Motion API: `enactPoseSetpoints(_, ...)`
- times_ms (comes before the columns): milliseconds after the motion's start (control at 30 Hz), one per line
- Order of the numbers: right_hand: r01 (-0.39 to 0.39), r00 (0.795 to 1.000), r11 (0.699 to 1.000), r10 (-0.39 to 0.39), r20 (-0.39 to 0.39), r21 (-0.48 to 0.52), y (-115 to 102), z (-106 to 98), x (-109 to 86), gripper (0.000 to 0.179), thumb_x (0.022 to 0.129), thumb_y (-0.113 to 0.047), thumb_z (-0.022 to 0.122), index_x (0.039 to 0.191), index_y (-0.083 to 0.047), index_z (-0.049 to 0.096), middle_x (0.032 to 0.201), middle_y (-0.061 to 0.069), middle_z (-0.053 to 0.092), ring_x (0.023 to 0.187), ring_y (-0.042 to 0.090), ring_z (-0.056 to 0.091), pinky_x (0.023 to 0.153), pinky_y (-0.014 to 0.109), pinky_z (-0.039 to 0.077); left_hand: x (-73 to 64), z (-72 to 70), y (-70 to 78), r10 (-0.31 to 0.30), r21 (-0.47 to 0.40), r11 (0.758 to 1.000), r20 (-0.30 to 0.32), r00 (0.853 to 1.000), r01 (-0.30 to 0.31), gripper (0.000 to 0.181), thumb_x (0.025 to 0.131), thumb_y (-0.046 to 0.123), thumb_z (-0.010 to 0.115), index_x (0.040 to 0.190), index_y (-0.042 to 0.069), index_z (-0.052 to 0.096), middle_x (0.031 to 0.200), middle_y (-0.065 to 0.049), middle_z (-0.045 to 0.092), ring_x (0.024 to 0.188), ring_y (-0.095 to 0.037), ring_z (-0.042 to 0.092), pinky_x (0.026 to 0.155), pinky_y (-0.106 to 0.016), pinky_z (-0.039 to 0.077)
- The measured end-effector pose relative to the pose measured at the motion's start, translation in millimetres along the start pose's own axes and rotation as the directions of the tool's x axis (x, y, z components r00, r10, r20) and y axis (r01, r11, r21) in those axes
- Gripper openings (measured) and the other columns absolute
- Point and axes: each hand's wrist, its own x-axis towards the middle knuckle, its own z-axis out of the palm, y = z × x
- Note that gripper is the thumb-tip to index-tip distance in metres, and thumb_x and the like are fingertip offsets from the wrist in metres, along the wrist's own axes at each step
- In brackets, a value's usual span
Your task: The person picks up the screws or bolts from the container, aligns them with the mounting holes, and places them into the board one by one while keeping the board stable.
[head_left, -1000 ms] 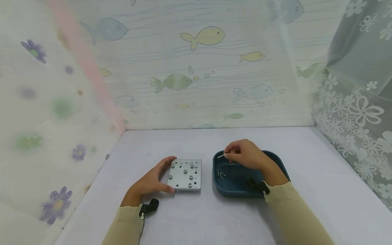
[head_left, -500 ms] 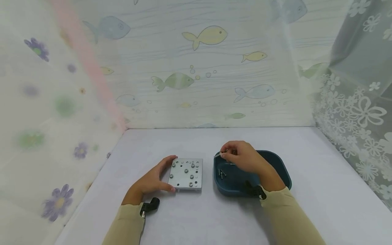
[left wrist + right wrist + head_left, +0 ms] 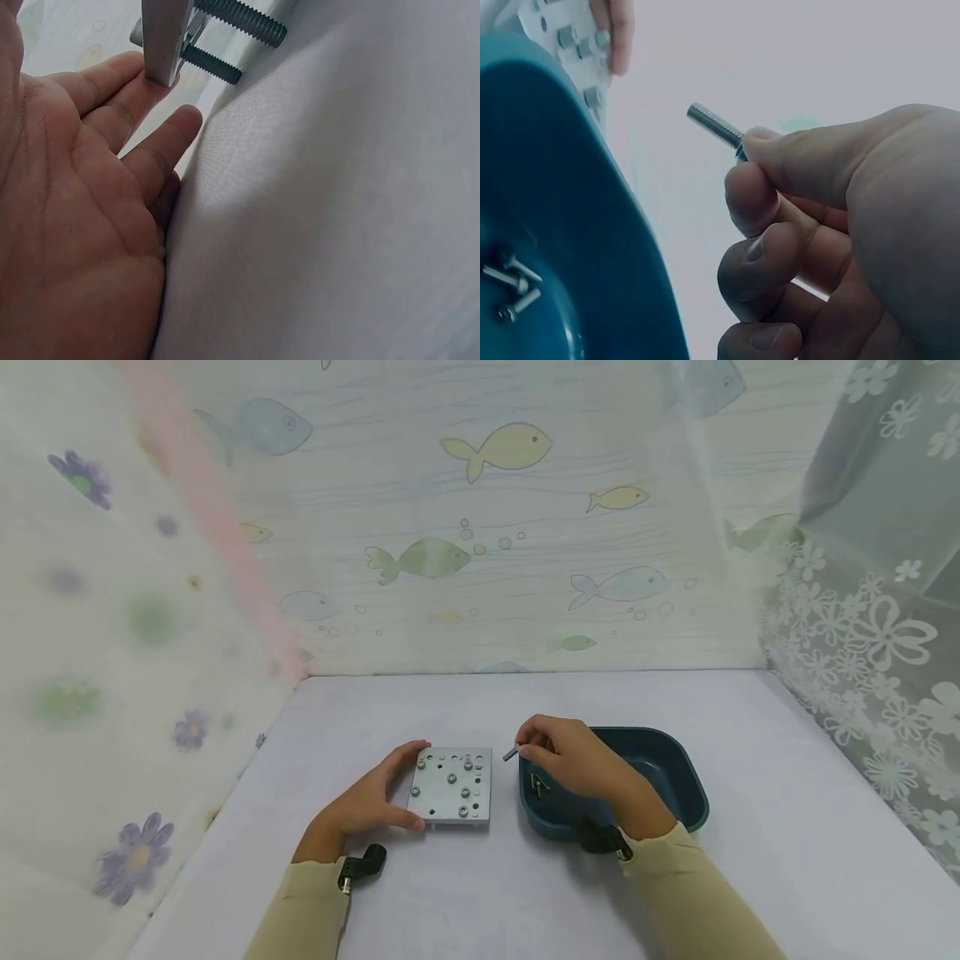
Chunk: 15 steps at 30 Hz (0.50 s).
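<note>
Spread wide between thumb and fingers, a person's left hand (image 3: 366, 800) holds the left side of a silver metal plate (image 3: 441, 800), left of lower centre in the head view. Six bolt heads (image 3: 452, 778) dot its face among bare holes; in the left wrist view, threaded shanks (image 3: 244, 22) jut from its underside at the top of the frame. Right of the plate and apart from it, a loose bolt (image 3: 511, 752) tilts in a narrow pinch between the thumb and forefinger of the right hand (image 3: 573, 760), its threaded end outward. More bolts (image 3: 514, 281) lie in the dark blue tray (image 3: 663, 772) at right of lower centre. The step in hand looks to be supplying the plate with another bolt; the next move would likely call for turning the shank downward over a bare hole while the plate is kept steady. Which hole cannot be told.

A white tabletop (image 3: 450, 893) stretches across the lower frame. Around it, pale flowered sheeting (image 3: 150, 693) hangs at left, edged by a pink band (image 3: 217, 535); a fish-print sheet (image 3: 420, 610) backs the upper centre, and a sheer grey drape (image 3: 873, 485) with white blossoms closes the right.
</note>
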Motion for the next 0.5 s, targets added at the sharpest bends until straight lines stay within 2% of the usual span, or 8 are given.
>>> enactPoseSetpoints(200,-0.021,1.0,0.999,0.021,0.01,-0.049,-4.5,12.6,2.2,0.009,0.103,-0.023,0.064,0.112,-0.022,0.066,0.1,-0.006,0.068,0.086,0.013,0.061,0.076,0.032,0.054,-0.8,0.3,-0.4,0.007,0.003,1.0,0.004,1.0,-0.007,0.122,0.063,0.03,0.099,0.163,0.026,0.028,0.167,0.006,0.033,0.159,-0.023,0.022,0.128,-0.057,0.009)
enactPoseSetpoints(500,0.036,0.999,0.994,-0.034,0.017,-0.104,-9.5,27.1,4.0,0.006,0.102,-0.023,0.067,0.107,-0.022,0.066,0.104,-0.011,0.062,0.086,0.011,0.056,0.074,0.03,0.051,-0.3,-0.3,1.0,0.007,-0.005,1.0,-0.002,1.0,-0.007,0.123,0.061,0.029,0.099,0.162,0.025,0.029,0.167,0.006,0.034,0.158,-0.021,0.023,0.128,-0.056,0.008)
